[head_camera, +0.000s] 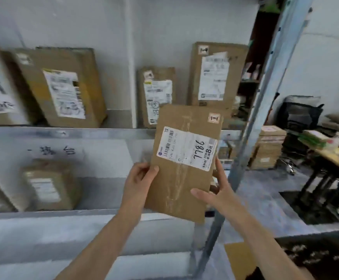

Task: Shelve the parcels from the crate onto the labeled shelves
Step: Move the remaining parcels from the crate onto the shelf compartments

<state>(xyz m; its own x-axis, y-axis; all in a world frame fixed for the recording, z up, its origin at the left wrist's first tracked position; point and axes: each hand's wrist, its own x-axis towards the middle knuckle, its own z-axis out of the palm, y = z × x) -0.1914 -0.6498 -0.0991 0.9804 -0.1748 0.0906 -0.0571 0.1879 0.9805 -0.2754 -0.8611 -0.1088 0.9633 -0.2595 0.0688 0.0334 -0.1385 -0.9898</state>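
Observation:
I hold a flat brown cardboard parcel (181, 178) upright in front of the shelves; its white label reads 7786. My left hand (139, 183) grips its left edge, thumb on the front. My right hand (218, 188) holds the right edge, thumb across the lower front. The upper shelf (67, 132) carries several labelled brown boxes: one leaning at left (63, 87), a small one in the middle (156, 91), a tall one at right (215, 75). The lower shelf (43, 214) holds one small box (47, 184) under a handwritten sign. The crate is out of view.
A metal shelf upright (245, 142) slants just right of the parcel. Beyond it stand stacked cartons (267, 146) on the floor, a cluttered wooden table (334, 156) at far right and a black chair (299, 114) behind.

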